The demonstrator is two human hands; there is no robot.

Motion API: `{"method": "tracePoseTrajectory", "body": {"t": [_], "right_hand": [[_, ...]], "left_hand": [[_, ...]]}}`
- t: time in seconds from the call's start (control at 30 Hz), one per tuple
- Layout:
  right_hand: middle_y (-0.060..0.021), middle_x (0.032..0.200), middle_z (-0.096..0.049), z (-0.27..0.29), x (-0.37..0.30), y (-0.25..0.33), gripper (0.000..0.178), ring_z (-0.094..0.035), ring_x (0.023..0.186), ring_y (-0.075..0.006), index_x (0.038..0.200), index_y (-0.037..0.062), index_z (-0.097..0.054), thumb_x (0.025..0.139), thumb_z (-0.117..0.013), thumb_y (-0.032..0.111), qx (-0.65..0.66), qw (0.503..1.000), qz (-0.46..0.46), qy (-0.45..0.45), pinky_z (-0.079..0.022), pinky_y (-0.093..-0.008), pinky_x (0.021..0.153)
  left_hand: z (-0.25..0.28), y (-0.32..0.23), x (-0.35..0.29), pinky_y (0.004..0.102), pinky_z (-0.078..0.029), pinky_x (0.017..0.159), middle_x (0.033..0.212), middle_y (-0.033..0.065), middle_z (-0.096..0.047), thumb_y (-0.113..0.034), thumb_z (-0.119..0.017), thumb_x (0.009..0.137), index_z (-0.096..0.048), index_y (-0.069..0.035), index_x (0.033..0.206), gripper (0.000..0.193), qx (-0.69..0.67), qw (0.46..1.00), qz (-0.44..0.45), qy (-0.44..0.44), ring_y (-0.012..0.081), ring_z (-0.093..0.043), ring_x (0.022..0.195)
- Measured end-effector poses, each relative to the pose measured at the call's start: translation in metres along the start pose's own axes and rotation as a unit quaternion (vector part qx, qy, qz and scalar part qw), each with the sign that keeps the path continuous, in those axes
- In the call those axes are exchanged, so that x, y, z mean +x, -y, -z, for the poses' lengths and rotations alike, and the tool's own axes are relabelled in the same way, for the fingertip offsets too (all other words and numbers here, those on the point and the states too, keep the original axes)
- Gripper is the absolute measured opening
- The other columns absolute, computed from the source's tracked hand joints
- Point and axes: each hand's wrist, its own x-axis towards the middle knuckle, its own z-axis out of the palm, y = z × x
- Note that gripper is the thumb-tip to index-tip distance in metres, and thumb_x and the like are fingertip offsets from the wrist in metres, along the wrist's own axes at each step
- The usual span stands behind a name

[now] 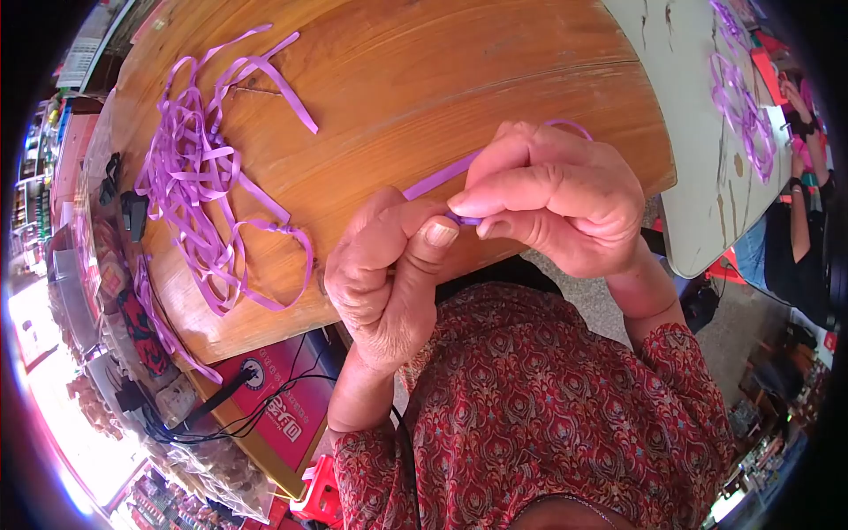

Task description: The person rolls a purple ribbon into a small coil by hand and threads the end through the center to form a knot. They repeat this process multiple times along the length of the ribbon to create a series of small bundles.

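My left hand [389, 265] and my right hand [556, 199] meet above the near edge of the wooden table. Between their thumbs and index fingers is a small dark purple piece [466, 220] on a purple ribbon [442, 176]. Both hands are closed in a pinch on it; its exact kind is mostly hidden by the fingertips. The ribbon runs behind the fingers, and a loop of it shows past my right knuckles. To the left, a tangled heap of purple ribbons [199, 172] lies on the wooden table [389, 88], some with small dark purple pieces on them.
A ribbon strand [163, 318] hangs over the table's left edge. Black cables [256, 411] run beside a red box [283, 397] below. On the right stands a pale, stained table [698, 177] with more purple ribbons [744, 115]; another person's arms [799, 212] are beside it.
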Motion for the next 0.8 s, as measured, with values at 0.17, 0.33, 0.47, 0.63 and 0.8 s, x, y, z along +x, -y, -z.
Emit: {"method": "tracePoseTrajectory", "body": {"t": [0.17, 0.33, 0.47, 0.63, 0.8], "right_hand": [[-0.0088, 0.079, -0.064, 0.0, -0.0015, -0.0024, 0.022, -0.06, 0.066, -0.0189, 0.089, 0.0014, -0.069, 0.068, -0.076, 0.005, -0.01, 1.0, 0.004, -0.004, -0.044, -0.0271, 0.053], [-0.0087, 0.078, -0.064, -0.0011, -0.0012, -0.0027, 0.022, -0.06, 0.065, -0.0186, 0.088, 0.0009, -0.069, 0.069, -0.076, 0.005, 0.006, 1.0, 0.009, -0.014, -0.045, -0.0278, 0.054], [-0.0088, 0.079, -0.065, 0.002, -0.0013, -0.0033, 0.018, -0.06, 0.065, -0.0175, 0.087, 0.0006, -0.068, 0.07, -0.075, 0.005, 0.016, 1.0, 0.009, -0.02, -0.045, -0.0281, 0.056], [-0.0084, 0.079, -0.064, 0.0048, -0.0017, -0.0021, 0.018, -0.059, 0.064, -0.0172, 0.086, 0.0003, -0.068, 0.071, -0.075, 0.006, 0.014, 0.999, 0.027, 0.011, -0.044, -0.0277, 0.056], [-0.0087, 0.078, -0.061, 0.0053, -0.0003, 0.0051, 0.018, -0.056, 0.063, -0.0177, 0.085, -0.0009, -0.067, 0.07, -0.074, 0.007, 0.005, 1.0, 0.006, 0.018, -0.043, -0.0277, 0.055]], "left_hand": [[-0.0006, 0.0006, 0.0007, 0.0241, -0.036, 0.052, 0.066, 0.0042, -0.054, -0.001, -0.068, 0.08, -0.066, 0.001, 0.086, 0.006, -0.006, 1.0, 0.01, -0.001, 0.0116, -0.046, 0.058], [0.0019, 0.0029, 0.0022, 0.0242, -0.036, 0.051, 0.064, 0.0041, -0.053, -0.003, -0.07, 0.079, -0.066, 0.0, 0.085, 0.008, 0.017, 0.999, -0.015, 0.026, 0.0124, -0.046, 0.056], [0.0035, -0.0037, 0.0054, 0.0245, -0.036, 0.049, 0.063, 0.0042, -0.053, -0.006, -0.072, 0.077, -0.067, 0.0, 0.084, 0.01, 0.082, 0.995, -0.05, 0.027, 0.0132, -0.046, 0.054], [0.0047, -0.0011, 0.0065, 0.026, -0.035, 0.046, 0.062, 0.0035, -0.052, -0.011, -0.077, 0.071, -0.068, -0.002, 0.083, 0.018, 0.118, 0.983, -0.138, 0.029, 0.0143, -0.045, 0.052], [0.0066, -0.0033, 0.006, 0.0274, -0.032, 0.044, 0.06, 0.0029, -0.049, -0.01, -0.077, 0.068, -0.068, -0.001, 0.084, 0.021, 0.16, 0.971, -0.175, 0.031, 0.0146, -0.043, 0.049]]}}
